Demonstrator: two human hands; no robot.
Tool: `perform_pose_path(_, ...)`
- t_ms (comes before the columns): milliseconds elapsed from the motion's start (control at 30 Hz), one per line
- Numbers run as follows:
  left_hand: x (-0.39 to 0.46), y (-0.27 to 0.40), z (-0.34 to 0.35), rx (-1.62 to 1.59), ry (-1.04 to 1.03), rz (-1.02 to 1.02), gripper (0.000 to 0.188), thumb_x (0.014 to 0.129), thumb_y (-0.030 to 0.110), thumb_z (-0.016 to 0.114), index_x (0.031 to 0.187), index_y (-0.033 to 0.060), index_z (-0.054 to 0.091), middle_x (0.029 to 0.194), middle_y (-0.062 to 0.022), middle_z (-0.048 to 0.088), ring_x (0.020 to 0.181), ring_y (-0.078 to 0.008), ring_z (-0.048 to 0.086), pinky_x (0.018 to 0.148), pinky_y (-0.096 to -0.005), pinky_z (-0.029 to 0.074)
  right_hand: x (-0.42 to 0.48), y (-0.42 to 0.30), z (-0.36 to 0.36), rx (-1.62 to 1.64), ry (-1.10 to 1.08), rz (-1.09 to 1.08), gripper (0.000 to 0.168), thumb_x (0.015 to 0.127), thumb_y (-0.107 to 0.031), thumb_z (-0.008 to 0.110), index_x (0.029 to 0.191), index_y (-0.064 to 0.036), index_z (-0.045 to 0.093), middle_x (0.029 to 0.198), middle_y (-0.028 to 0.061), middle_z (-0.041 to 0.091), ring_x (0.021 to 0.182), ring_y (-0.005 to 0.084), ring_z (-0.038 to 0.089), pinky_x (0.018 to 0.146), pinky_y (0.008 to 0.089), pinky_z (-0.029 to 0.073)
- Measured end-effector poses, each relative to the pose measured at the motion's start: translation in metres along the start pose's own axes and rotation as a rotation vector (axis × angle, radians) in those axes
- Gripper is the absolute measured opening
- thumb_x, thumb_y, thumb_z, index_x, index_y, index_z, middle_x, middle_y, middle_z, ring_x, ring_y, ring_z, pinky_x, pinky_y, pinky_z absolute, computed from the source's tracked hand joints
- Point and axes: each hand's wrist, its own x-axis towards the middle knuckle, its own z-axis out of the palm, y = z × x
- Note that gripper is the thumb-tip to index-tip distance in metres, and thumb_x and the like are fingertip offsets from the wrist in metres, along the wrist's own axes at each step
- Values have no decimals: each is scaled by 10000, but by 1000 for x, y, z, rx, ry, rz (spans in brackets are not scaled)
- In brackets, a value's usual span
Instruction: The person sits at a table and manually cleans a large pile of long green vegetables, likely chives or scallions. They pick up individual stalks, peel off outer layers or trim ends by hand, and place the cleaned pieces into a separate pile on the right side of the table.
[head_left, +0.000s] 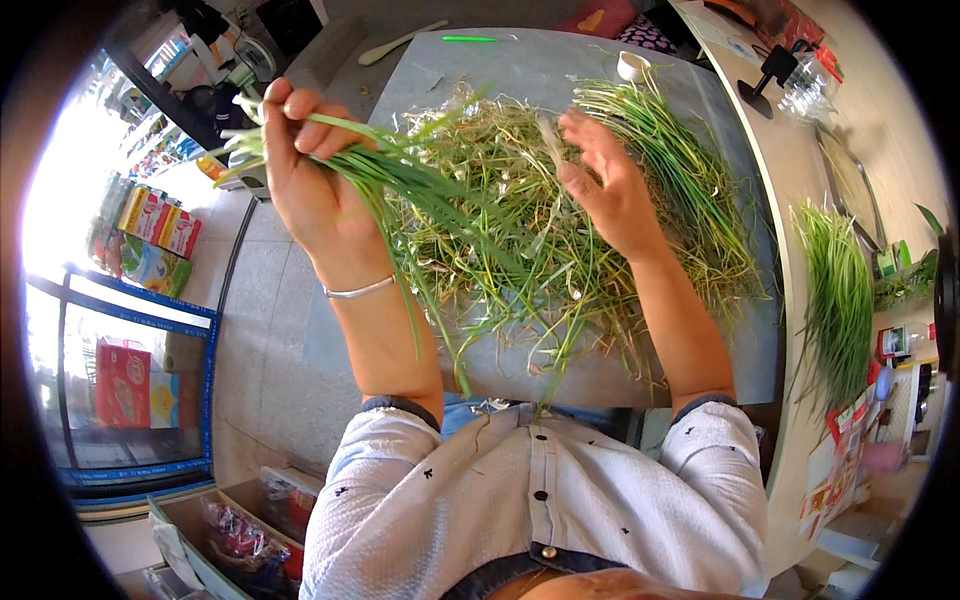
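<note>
My left hand (322, 172) is raised at the left of the table, gripping a bunch of thin green garlic chives or scallions (420, 180). Their pale ends stick out past the fingers to the left, and the leaves droop right and down over my wrist. Over the heap my right hand (604, 176) hovers with thumb and fingers apart. A blurred pale wisp (551, 141) is at its fingertips; whether it is touched cannot be told. Beneath both hands spreads a tangled heap of stalks and dry trimmings (495, 232). A neater green bundle (675, 150) lies right of it.
The grey table (525, 52) also carries a bright green stick-like item (469, 38) and a small white cup (634, 67). Along the right runs a pale counter (787, 172) bearing another green bunch (836, 300). Open boxes (225, 525) stand at lower left.
</note>
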Motion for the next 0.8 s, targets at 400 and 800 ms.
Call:
perform_pose_path(400,-6,-13,7,74,-115,-158,235,940,201,364,1026,11,474,713,-4,422,513,-33,321,438,-168,297,4,-2,-29,252,-6,212,188,900,-189,446,811,-57,547,549,-26,444,467,32,353,396,191,263)
perform_pose_path(800,-1,39,-4,-154,-7,97,150,887,124,443,816,20,523,667,-5,482,499,-44,357,453,-180,312,1,-39,-71,-704,185,-80,250,826,-203,560,971,0,575,975,136,580,882,252,561,780,327,435)
